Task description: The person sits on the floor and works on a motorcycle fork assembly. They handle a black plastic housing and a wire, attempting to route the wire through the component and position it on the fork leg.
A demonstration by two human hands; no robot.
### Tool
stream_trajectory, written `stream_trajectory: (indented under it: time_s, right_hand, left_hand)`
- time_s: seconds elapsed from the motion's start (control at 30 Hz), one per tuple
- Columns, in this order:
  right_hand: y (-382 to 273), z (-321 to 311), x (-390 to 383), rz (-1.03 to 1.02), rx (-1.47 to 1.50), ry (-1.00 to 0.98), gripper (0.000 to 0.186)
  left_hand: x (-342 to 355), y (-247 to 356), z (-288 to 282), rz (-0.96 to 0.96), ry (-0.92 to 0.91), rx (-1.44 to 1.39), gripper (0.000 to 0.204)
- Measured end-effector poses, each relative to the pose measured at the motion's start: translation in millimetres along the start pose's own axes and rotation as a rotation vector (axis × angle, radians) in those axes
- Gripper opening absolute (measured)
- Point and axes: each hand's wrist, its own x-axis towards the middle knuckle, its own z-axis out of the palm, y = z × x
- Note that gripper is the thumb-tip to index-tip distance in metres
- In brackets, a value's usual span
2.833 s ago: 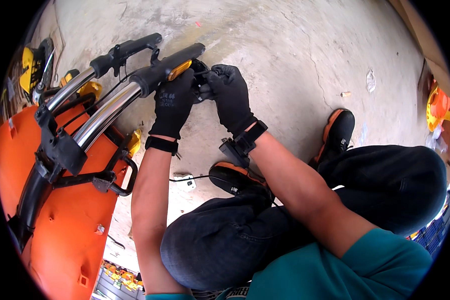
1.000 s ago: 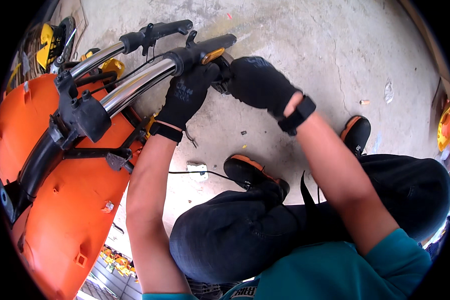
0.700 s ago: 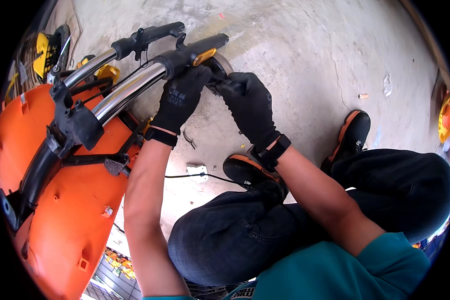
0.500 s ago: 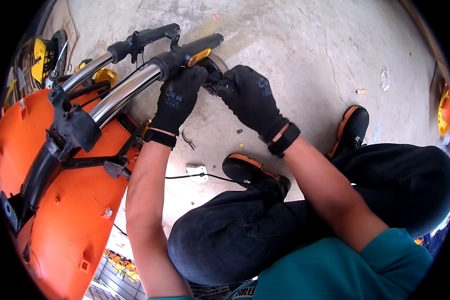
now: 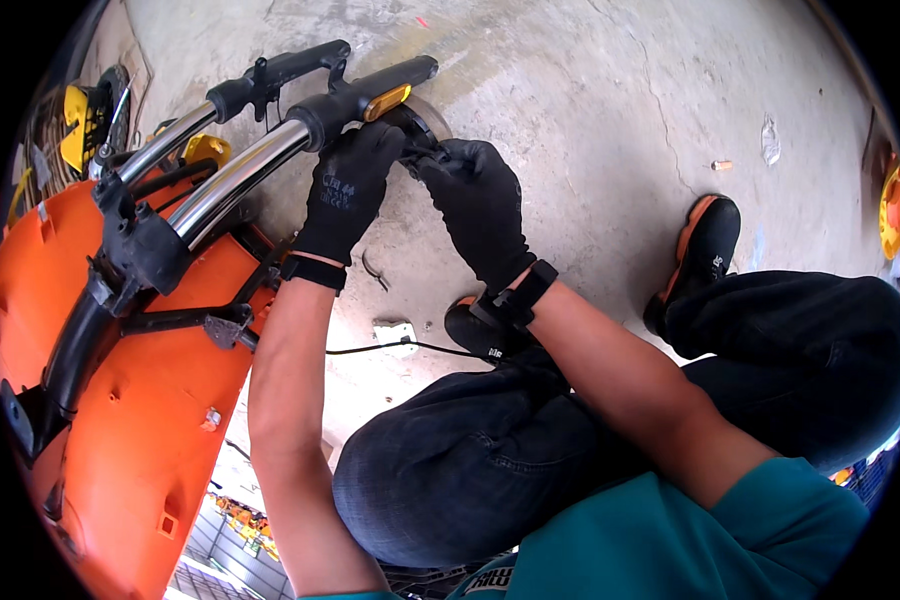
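Observation:
My left hand (image 5: 346,190) and my right hand (image 5: 478,208) wear black gloves. Both have fingers closed at a dark round part (image 5: 428,122) with a metal rim, beside the outer end of a front fork. That fork has a chrome tube (image 5: 242,178), a black lower leg (image 5: 327,120) and a yellow reflector (image 5: 387,101) just above my left fingertips. The left fingers are wrapped at the part’s near side; the right fingertips pinch at it, hiding whatever small piece they grip. A second fork leg (image 5: 175,138) runs parallel, farther back.
An orange body panel (image 5: 140,440) lies under the fork’s bracket at left. Yellow parts (image 5: 82,125) stand behind. My knees and black shoes (image 5: 707,250) are below and right. A black cable (image 5: 370,350) crosses near a white piece (image 5: 395,332); orange-yellow parts (image 5: 895,210) sit at the right edge.
Since one second ago my right hand has turned from a sideways angle to a more upright one, fingers still at the dark part. The left hand stays there; the scene has shifted slightly leftward.

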Motion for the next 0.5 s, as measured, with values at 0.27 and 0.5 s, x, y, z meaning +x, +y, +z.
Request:
stream_trajectory:
  time_s: [0.27,0.5]
  right_hand:
    - [-6,-22,24,-0.549,-0.613,-0.145,0.022]
    - [-23,-23,34,-0.504,-0.777,-0.217,0.023]
  left_hand:
    - [4,4,-4,-0.020,-0.003,0.032,0.039]
    - [3,4,0,-0.056,0.017,0.047,0.035]
